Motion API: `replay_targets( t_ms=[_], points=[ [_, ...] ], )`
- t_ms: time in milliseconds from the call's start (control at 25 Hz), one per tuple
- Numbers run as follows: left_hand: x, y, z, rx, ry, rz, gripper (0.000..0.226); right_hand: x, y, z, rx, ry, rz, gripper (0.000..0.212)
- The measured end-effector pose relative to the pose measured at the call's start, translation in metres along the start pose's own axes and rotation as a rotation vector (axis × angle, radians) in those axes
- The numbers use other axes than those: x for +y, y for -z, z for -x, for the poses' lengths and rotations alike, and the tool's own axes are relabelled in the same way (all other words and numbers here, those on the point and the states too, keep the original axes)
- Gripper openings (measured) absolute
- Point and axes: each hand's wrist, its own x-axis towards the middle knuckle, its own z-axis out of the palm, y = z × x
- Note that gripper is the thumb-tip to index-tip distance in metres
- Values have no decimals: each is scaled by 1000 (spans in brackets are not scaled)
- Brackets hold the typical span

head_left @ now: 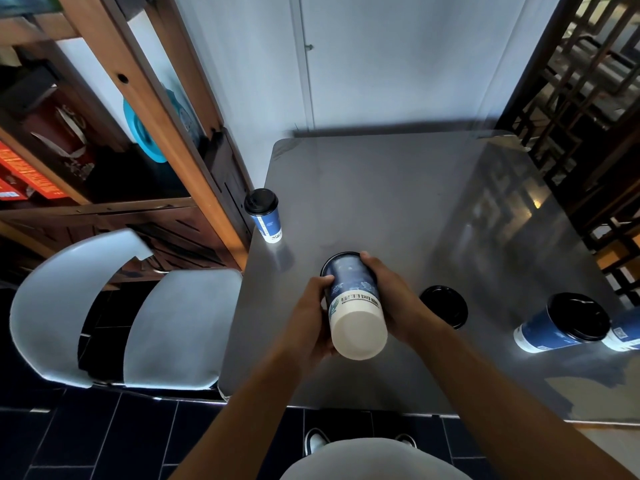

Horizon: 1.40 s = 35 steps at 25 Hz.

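Observation:
I hold a blue-and-white paper cup [353, 303] upside down over the grey table [398, 209], its white base toward me and its black-rimmed mouth pressed down near the tabletop. My left hand [308, 320] grips its left side, and my right hand [391, 296] grips its right side. A loose black lid [445, 306] lies flat on the table just right of my right hand.
A lidded blue cup [265, 216] stands at the table's left edge. Two more blue cups, one lidded [561, 325] and one partly cut off [623, 332], sit at the right. A white chair [138, 317] stands left of the table, with a wooden shelf [104, 133] behind it.

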Motion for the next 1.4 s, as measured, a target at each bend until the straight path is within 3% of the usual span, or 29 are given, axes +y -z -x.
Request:
replay_targets(
  t_ms=[120, 240, 400, 520, 640, 800, 920, 1000, 1120, 1240, 1400],
  points=[
    [4, 2, 5, -13, -24, -139, 56, -1, -2, -2, -7, 18, 66, 50],
    [4, 5, 8, -81, -171, -212, 78, 0, -2, -6, 2, 36, 265, 48],
    [5, 3, 9, -54, -172, -102, 44, 0, -2, -9, 38, 20, 224, 44],
    [6, 7, 5, -70, -80, 124, 40, 6, -2, -8, 42, -13, 9, 46],
    [5, 6, 6, -75, -71, 176, 39, 13, -3, -10, 21, 14, 12, 50],
    [8, 9, 8, -11, -32, -9, 43, 12, -2, -13, 16, 57, 80, 44],
    [15, 12, 13, 60, -2, -236, 60, 11, 0, -14, 32, 75, 207, 42],
    [18, 9, 15, 13, -40, -257, 70, 9, 0, -15, 33, 92, 264, 42],
    [16, 4, 16, -46, -78, -179, 66, 6, 0, -14, 57, 113, 268, 42],
    [15, 4, 15, -67, -48, 93, 39, 7, 0, -13, 70, 109, 133, 33],
    [12, 3, 16, -80, -24, 174, 37, 10, -6, -10, 9, 121, 114, 41]
  ],
)
